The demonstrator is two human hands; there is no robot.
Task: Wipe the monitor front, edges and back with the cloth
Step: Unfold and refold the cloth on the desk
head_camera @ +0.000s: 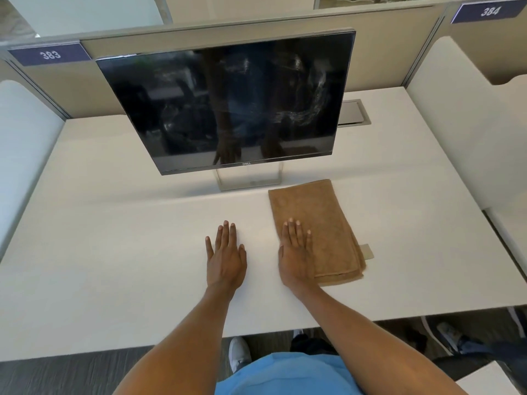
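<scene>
While both lie flat, fingers straight, holding nothing, left grip [226,259] on white counter [114,252], right grip [296,252] on folded brown cloth [328,215] before monitor [222,109] marked DELL, partition tag 383 [50,55], tag 384 [490,10]

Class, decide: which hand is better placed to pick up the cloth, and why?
Right. The right hand lies flat on the folded brown cloth; the left hand rests flat on the bare desk, apart from it.
</scene>
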